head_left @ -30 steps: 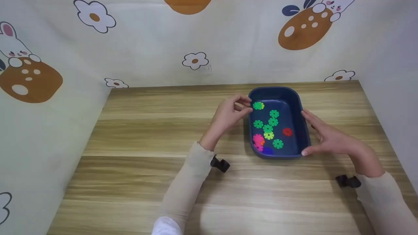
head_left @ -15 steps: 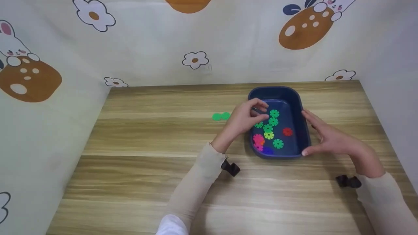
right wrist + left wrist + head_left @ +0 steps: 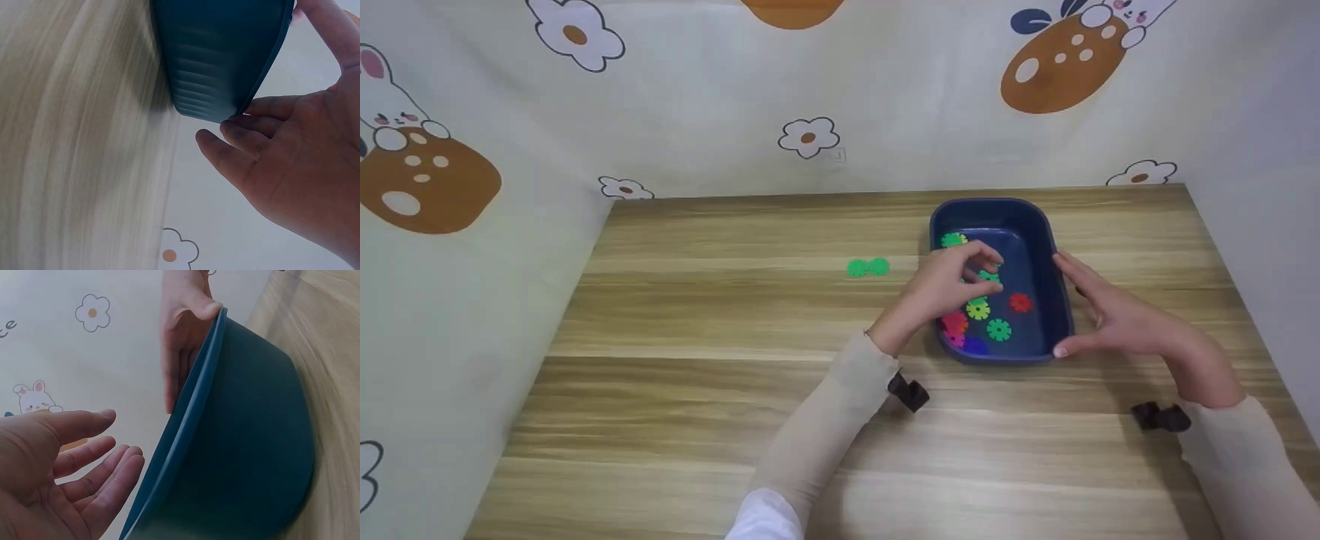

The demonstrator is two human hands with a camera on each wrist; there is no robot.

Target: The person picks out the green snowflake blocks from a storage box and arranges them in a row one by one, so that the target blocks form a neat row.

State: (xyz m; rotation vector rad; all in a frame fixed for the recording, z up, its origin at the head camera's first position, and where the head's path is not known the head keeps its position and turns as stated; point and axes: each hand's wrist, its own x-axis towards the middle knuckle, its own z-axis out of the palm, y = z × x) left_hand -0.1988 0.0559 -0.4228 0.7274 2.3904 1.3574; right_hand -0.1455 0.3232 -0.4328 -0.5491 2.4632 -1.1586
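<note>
A dark blue tub (image 3: 1039,300) stands on the table at the right. Notched plastic discs lie inside it: several green, a yellow one (image 3: 978,308), a red one (image 3: 1020,303), and pink and blue ones at the near left corner. Over the tub hangs my left hand (image 3: 947,283), fingers loosely bent, thumb apart, nothing between them; it hides some discs. In the left wrist view that hand (image 3: 73,467) is beside the tub's rim. My right hand (image 3: 1125,315) rests its spread thumb and fairly straight fingers against the tub's right side. Two green discs (image 3: 868,267) lie edge to edge left of the tub.
The wood-grain table (image 3: 697,315) extends to the left and front of the tub. A patterned curtain (image 3: 697,112) hangs along the back and left side. Black mounts (image 3: 910,391) sit at both wrists.
My left hand has moved right, from the tub's left rim to over its inside. The two green discs on the table, earlier hidden behind the hand, now show. The right hand stays put.
</note>
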